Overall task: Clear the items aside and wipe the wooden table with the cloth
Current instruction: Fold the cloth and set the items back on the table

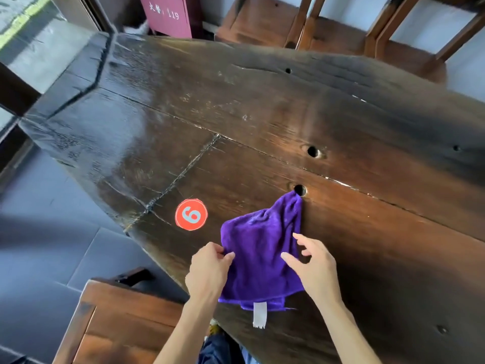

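Two bare forearms are seen, with no sleeves, rings or watch on the left hand or right hand. Dark blue trousers are worn below.

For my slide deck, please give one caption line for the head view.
Left hand pinches the purple cloth on the wooden table; right hand hovers over it.

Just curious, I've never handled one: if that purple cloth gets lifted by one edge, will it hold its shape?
Probably not. The cloth already lies in soft folds and creases, so it should droop. It looks thin and fluffy, likely light. Its nap may drag slightly on the table.
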Demonstrator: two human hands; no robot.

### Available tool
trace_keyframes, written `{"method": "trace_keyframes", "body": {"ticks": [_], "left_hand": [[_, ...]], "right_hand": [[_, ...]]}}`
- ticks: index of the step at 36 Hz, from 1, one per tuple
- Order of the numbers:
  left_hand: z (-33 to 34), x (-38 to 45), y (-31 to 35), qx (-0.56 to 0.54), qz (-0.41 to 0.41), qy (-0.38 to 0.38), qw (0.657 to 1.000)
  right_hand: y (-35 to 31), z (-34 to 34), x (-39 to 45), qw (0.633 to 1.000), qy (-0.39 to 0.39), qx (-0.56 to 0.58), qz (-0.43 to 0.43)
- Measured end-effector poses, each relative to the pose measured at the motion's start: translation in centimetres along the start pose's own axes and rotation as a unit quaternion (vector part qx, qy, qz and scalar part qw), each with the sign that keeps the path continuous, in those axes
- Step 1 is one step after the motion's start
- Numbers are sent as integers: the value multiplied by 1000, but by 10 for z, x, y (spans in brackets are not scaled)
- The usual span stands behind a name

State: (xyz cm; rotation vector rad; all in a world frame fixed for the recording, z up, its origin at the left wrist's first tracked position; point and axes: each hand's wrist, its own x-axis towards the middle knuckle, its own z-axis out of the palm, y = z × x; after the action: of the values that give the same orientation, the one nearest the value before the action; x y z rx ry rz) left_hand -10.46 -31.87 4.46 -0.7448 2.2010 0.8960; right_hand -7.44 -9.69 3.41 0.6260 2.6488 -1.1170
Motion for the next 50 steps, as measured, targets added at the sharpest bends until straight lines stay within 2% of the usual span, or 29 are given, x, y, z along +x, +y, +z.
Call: {"method": "trace_keyframes", "body": {"ticks": [5,10,12,16,22,32,38,46,50], "left_hand": [[5,2,6,32,13,-19,999],[10,1,4,3,41,10,999],[10,-3,3,-49,47,20,998],[10,-4,-1,-191,3,-18,981],[10,0,0,-284,-43,-78,955],[11,-10,18,-283,-71,-120,949],[-6,-33,20,-295,-22,-108,949],[-22,-64,29,-296,20,-101,950],[-29,-75,28,-303,32,-100,947]], "right_hand": [[-4,5,-1,998,-54,-11,-19],[-5,6,8,997,-67,-40,5],[-4,6,12,997,-72,-39,6],[-3,4,14,994,-100,-27,21],[-8,-4,11,991,-115,52,53],[1,-9,3,979,-99,131,120],[-7,-29,-6,982,-113,129,84],[-26,-51,-23,981,-89,143,100],[-34,-63,-35,971,-92,186,123]]}}
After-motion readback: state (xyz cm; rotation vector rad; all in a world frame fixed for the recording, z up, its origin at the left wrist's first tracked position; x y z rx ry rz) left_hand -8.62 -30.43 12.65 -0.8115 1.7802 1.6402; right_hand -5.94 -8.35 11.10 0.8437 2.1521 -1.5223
